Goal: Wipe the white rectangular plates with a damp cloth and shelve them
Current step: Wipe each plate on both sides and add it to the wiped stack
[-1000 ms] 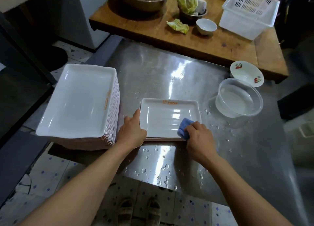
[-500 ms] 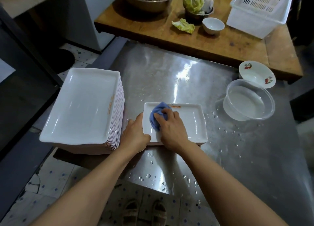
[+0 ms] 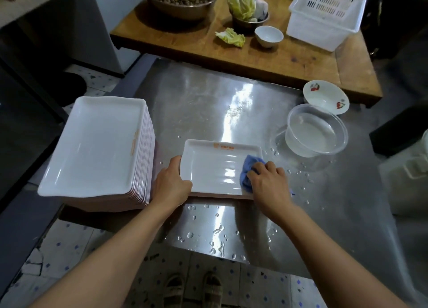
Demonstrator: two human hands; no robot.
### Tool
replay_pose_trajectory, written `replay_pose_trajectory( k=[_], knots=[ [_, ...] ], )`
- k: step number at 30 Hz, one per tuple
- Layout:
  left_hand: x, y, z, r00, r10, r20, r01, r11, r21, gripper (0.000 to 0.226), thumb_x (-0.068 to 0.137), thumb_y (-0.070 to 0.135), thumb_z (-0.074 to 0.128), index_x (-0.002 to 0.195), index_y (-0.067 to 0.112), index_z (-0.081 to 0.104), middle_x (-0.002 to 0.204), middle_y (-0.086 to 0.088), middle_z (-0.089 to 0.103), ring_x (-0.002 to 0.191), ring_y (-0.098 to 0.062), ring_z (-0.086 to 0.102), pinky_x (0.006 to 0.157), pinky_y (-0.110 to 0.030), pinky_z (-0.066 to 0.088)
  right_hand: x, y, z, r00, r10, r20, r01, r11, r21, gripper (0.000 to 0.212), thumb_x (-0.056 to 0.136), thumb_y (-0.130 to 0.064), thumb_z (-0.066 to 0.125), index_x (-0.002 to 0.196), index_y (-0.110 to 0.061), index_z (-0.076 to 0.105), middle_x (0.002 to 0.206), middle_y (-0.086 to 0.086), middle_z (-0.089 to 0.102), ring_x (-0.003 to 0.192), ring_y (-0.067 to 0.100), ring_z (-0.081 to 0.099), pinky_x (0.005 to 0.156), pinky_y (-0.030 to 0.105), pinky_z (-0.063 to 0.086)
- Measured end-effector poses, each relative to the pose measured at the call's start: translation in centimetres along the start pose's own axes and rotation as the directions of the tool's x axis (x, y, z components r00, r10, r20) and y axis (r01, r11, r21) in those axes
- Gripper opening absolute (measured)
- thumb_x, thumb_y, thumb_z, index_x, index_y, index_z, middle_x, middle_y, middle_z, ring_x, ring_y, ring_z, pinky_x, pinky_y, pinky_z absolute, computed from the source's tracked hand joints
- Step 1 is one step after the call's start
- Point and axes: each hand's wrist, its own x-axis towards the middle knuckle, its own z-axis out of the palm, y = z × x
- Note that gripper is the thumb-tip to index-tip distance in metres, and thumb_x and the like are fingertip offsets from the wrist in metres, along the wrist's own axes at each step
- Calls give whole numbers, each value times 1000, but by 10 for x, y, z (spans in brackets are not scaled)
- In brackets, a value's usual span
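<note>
A white rectangular plate [image 3: 213,166] with orange print on its far rim lies on the wet steel table [image 3: 208,113]. My left hand [image 3: 170,187] grips its near left corner, thumb over the rim. My right hand [image 3: 269,182] holds a crumpled blue cloth [image 3: 247,171] and presses it on the plate's right end. A tall stack of the same white plates [image 3: 97,145] stands at the table's left edge, beside my left hand.
A clear plastic tub of water [image 3: 316,131] and a white bowl with red fruit print [image 3: 325,97] sit at the right. Behind is a wooden table [image 3: 301,64] with a white basket [image 3: 326,16], small bowl [image 3: 268,35], cabbage and a steel bowl. Water drops dot the steel.
My right hand swept the blue cloth from the plate's near right corner to its far left part and back to the right end. My left hand kept its hold on the plate.
</note>
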Motion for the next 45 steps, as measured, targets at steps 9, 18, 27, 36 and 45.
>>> replay_pose_trajectory(
  k=[9,18,27,36,45],
  knots=[
    [-5,2,3,1000,-7,-22,9,996,90,61,77,9,57,134,19,40,120,-13,56,105,-34,54,84,-35,46,-44,18,-3,997,-73,-4,73,991,108,28,52,-13,88,76,-10,73,95,13,64,73,31,60,48,37,51],
    [-32,30,23,886,458,70,-445,799,404,53,86,38,62,134,19,51,136,-6,45,124,-25,36,97,-39,36,-69,48,-16,939,316,-136,-197,819,539,12,85,-5,55,88,-9,66,95,5,55,79,23,56,67,44,54],
    [-31,30,53,868,408,284,-495,663,561,56,95,20,50,148,21,29,158,1,20,145,-16,17,112,-37,22,-84,47,-15,918,372,-138,-172,685,708,15,85,0,56,87,-7,69,90,8,53,70,25,55,63,45,54],
    [-40,35,40,745,657,119,-614,604,508,36,53,-5,72,80,19,69,75,-3,70,65,-26,69,42,-33,50,-92,33,-28,894,422,-148,-178,639,748,16,87,1,57,75,-4,66,78,3,54,61,21,57,55,46,52],
    [-38,86,-18,736,672,-82,-588,695,414,13,73,14,71,86,17,68,66,-7,67,61,-35,63,47,-35,43,-92,25,-84,843,522,-130,-178,500,848,17,88,-2,55,84,-11,68,69,-4,58,60,8,60,55,16,47]
  ],
)
